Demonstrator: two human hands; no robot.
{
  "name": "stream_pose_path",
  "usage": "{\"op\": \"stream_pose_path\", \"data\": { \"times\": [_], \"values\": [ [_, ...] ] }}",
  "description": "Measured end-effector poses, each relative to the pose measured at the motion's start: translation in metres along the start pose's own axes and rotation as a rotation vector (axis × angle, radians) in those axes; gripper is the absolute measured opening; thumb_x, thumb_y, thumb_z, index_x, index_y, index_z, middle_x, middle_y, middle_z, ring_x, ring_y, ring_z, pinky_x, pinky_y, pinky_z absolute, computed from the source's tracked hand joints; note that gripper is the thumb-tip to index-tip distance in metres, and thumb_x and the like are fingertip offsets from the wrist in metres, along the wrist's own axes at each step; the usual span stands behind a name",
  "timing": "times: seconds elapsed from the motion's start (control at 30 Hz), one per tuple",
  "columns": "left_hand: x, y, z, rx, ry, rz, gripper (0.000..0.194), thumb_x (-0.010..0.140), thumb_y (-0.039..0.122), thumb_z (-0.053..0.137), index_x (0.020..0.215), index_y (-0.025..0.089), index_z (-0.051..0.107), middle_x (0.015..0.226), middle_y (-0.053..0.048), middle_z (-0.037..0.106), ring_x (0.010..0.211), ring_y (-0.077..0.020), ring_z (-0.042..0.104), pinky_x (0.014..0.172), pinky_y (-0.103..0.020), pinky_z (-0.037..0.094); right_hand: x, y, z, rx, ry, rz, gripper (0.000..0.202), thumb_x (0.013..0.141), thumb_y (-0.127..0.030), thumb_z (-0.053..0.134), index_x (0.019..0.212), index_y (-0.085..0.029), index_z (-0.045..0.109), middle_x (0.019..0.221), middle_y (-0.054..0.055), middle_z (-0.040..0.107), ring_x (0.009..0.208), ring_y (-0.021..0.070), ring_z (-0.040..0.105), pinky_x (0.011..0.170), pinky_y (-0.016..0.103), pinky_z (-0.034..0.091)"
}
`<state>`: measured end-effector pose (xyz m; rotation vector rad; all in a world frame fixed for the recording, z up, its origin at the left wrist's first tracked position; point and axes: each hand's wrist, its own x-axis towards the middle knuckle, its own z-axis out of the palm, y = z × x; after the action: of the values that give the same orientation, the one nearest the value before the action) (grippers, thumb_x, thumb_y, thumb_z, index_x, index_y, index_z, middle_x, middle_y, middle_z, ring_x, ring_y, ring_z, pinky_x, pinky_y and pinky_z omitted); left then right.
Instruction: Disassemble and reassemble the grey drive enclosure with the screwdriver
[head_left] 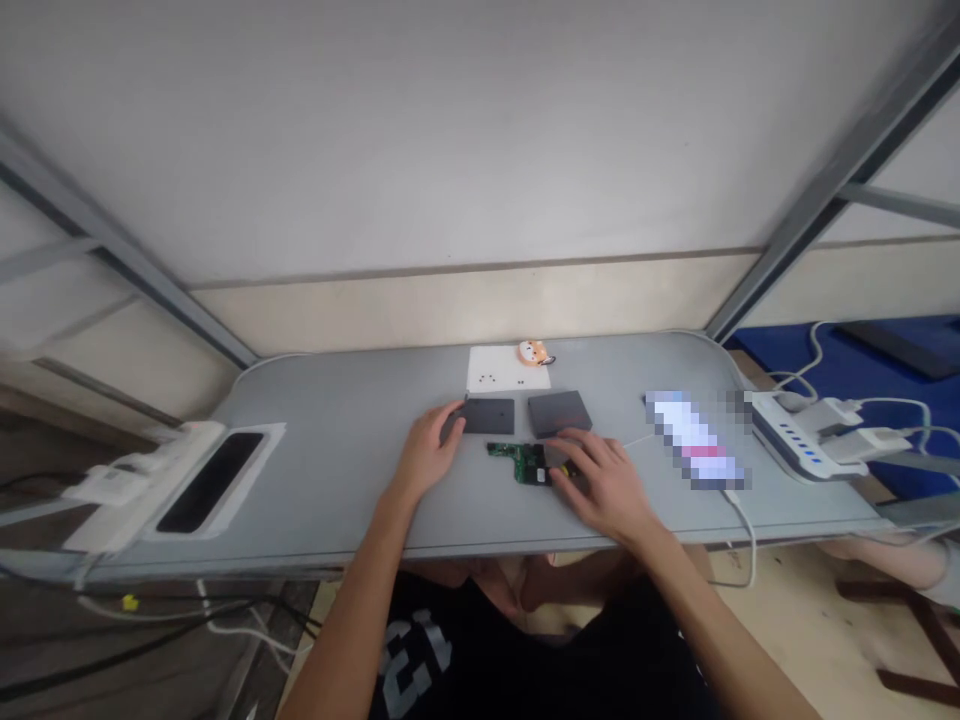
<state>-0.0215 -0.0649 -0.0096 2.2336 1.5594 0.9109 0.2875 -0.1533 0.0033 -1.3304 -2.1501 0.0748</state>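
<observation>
My left hand [431, 445] has its thumb and fingers closed on the left end of a flat dark grey panel [491, 416]. Under my right hand [600, 480] lies a green circuit board [519, 460] with black parts; my thumb and fingers grip its right end and partly hide it. Just behind that hand sits a dark grey rectangular case [559, 411]. A white sheet [499, 362] lies beyond the panel, carrying several tiny dark screws [487, 378] and an orange-and-white animal-face trinket [533, 352].
On the right, a phone with a blurred screen [694, 440] lies beside a white power strip [806, 440] with plugs and cables. A black phone [211, 482] and another white strip [142, 490] occupy the left. Metal frame posts [780, 195] flank the grey table [322, 450].
</observation>
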Motion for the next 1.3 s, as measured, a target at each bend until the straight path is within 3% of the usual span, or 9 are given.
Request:
{"op": "stream_pose_path", "data": {
  "times": [0.23,0.43,0.57,0.77,1.07,1.3],
  "values": [
    [0.001,0.002,0.003,0.182,-0.089,-0.022,0.048,0.108,0.036,0.042,0.153,0.023,0.050,0.156,-0.008,0.055,0.145,-0.0310,0.045,0.121,-0.055,0.039,0.009,-0.014,0.015,0.021,-0.144,-0.063,0.047,0.097,-0.050,0.063,0.136,-0.023,0.063,0.145,0.014,0.061,0.129,0.0329,0.060,0.103,0.049,0.048],
    [0.000,0.002,0.003,0.186,-0.103,-0.041,0.048,0.107,0.030,0.040,0.153,0.023,0.051,0.154,-0.006,0.057,0.142,-0.0295,0.047,0.121,-0.053,0.039,0.032,-0.023,0.016,0.048,-0.157,-0.151,0.030,0.101,-0.042,0.059,0.123,-0.023,0.069,0.134,0.010,0.068,0.111,0.0278,0.066,0.098,0.047,0.049],
    [0.000,0.000,0.003,0.149,-0.097,-0.041,0.048,0.106,0.028,0.042,0.152,0.023,0.053,0.152,-0.006,0.059,0.140,-0.0283,0.046,0.120,-0.053,0.039,0.064,-0.019,0.021,-0.029,-0.104,-0.175,0.031,0.100,-0.040,0.059,0.124,-0.022,0.070,0.133,0.012,0.068,0.108,0.0291,0.066,0.092,0.046,0.049],
    [-0.002,0.000,0.000,0.086,-0.077,-0.004,0.046,0.104,0.026,0.044,0.148,0.024,0.057,0.144,-0.006,0.065,0.134,-0.0282,0.050,0.119,-0.054,0.041,0.100,-0.011,0.038,-0.029,-0.158,-0.181,0.028,0.095,-0.035,0.066,0.119,-0.022,0.073,0.125,0.012,0.069,0.112,0.0286,0.065,0.099,0.045,0.047],
    [-0.001,0.000,-0.007,0.004,-0.065,-0.032,0.041,0.104,0.030,0.047,0.143,0.024,0.060,0.135,-0.009,0.066,0.130,-0.0260,0.055,0.117,-0.050,0.044,0.096,-0.004,0.044,0.098,-0.070,-0.156,0.024,0.094,-0.034,0.068,0.115,-0.023,0.073,0.128,0.010,0.071,0.113,0.0268,0.064,0.098,0.044,0.047],
    [-0.001,0.001,-0.008,0.041,-0.072,-0.027,0.039,0.106,0.032,0.044,0.141,0.023,0.059,0.134,-0.011,0.065,0.130,-0.0264,0.056,0.115,-0.050,0.044,0.097,-0.005,0.041,0.067,-0.122,-0.126,0.021,0.093,-0.033,0.070,0.111,-0.024,0.074,0.119,0.008,0.073,0.109,0.0275,0.060,0.096,0.045,0.047]
  ]
}}
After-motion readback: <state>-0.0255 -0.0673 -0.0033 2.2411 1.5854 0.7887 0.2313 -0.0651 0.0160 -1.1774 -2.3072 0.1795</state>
